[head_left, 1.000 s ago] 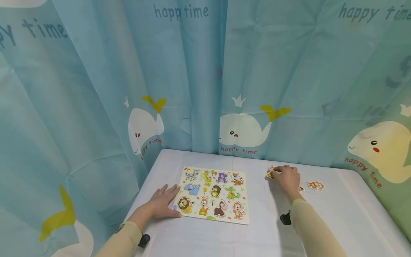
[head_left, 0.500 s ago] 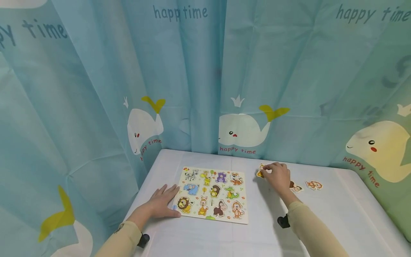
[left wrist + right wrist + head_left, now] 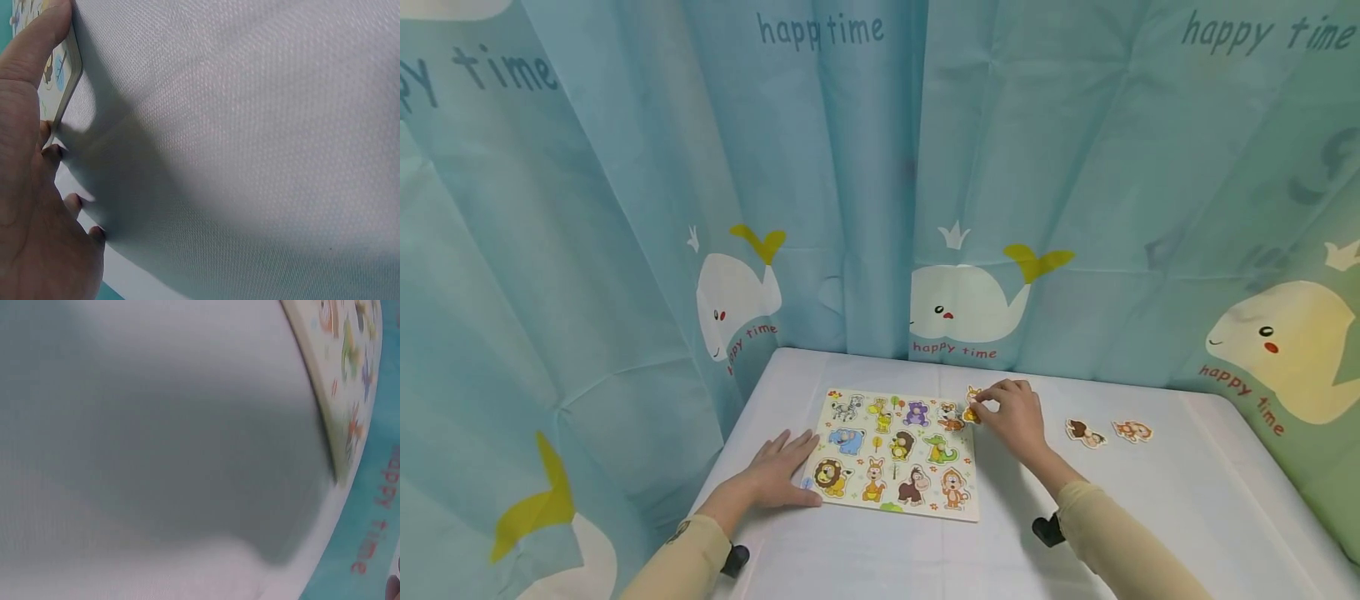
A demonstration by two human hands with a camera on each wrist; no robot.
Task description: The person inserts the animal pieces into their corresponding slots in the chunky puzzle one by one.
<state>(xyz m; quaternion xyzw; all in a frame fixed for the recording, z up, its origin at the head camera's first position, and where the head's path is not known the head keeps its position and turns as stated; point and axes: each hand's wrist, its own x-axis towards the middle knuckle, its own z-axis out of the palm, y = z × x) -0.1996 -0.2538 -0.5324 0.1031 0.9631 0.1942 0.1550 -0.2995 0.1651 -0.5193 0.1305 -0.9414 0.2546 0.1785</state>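
A wooden animal puzzle board (image 3: 925,512) lies on the white-covered table, its recesses showing zebra, lion, crocodile and other animals. My left hand (image 3: 777,472) rests at the board's left edge, fingers spread and thumb along the near corner; the left wrist view shows the thumb (image 3: 39,44) over the board's edge. Between thumb and fingers, my right hand (image 3: 1017,419) pinches a kangaroo puzzle piece (image 3: 973,405), held upright at the board's far right corner and overlapping the tiger picture's side. In the right wrist view only a fingertip (image 3: 392,589) shows, at the lower right.
Right of the board lie a brown gorilla piece (image 3: 1086,433) and a monkey piece (image 3: 1132,431), side by side. A blue curtain (image 3: 880,167) with whale prints hangs behind and left of the table (image 3: 880,558).
My right hand has moved left with the kangaroo piece, from beside the loose pieces to the board's right edge. The gorilla piece has come into full view. My left hand stays put.
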